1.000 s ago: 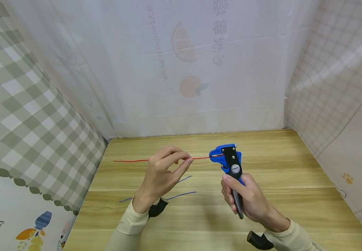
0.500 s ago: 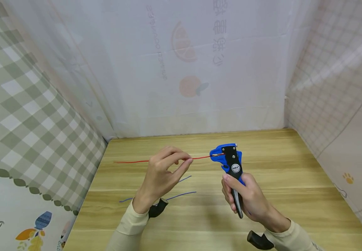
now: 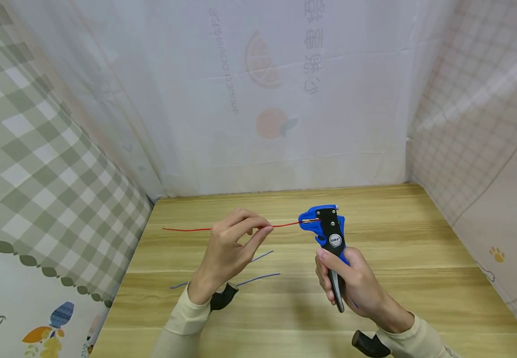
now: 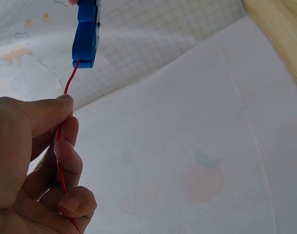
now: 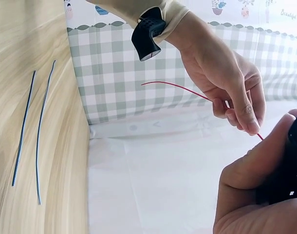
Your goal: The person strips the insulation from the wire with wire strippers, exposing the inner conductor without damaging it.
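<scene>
Between thumb and fingertips my left hand (image 3: 233, 243) pinches a red wire (image 3: 286, 224) above the table. One end of the wire runs into the jaws of a blue and black wire stripper (image 3: 330, 226); the other trails out to the left past the hand. My right hand (image 3: 357, 283) grips the stripper by its handles, head upward. In the left wrist view the red wire (image 4: 70, 80) enters the slot at the tip of the blue stripper head (image 4: 84, 46). The right wrist view shows the wire's loose end (image 5: 173, 85) curving in the air.
Two blue wires (image 3: 258, 278) lie on the wooden table (image 3: 397, 238) under and beside my left forearm; both show whole in the right wrist view (image 5: 41, 131). A white printed sheet (image 3: 285, 169) stands behind the table, with patterned cloth (image 3: 74, 184) along the left side.
Both hands stay almost in place. The left hand and the stripper shift very slightly left, and the wire remains in the stripper's jaws.
</scene>
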### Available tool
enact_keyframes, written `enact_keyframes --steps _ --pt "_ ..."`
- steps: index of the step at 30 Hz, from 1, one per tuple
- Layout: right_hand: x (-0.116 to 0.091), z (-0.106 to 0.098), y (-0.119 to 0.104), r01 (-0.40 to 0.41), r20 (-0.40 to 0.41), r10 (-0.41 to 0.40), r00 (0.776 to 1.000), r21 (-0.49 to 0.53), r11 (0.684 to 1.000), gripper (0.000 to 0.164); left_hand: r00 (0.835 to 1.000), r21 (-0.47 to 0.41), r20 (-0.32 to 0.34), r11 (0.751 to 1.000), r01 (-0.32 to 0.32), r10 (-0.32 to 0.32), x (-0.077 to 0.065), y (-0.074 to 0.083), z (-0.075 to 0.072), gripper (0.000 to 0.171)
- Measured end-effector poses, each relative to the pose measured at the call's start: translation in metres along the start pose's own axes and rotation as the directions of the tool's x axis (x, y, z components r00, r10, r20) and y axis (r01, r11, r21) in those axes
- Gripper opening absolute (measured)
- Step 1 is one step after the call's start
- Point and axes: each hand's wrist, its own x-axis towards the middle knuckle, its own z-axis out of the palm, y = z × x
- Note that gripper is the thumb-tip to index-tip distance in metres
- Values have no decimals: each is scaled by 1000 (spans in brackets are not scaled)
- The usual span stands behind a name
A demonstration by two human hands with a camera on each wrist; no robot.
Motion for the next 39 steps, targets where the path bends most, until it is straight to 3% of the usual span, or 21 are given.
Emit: enact_keyframes --steps 13,20,26,39 --pt "0 -2 0 -14 -9 14 1000 -3 1000 36 1000 7 12 1000 5 -5 0 -1 -4 12" --pt "-2 -10 -3 0 -35 1 999 22 1000 38 999 6 -34 999 40 -39 -2 -5 -10 13" --pt "-2 -13 -3 -12 -24 13 1000 40 999 37 999 19 -30 999 41 -41 -3 -6 -10 12" --pt "-3 -15 -3 -60 -55 59 997 -7 998 36 998 26 -33 998 60 -59 -7 -8 -9 11"
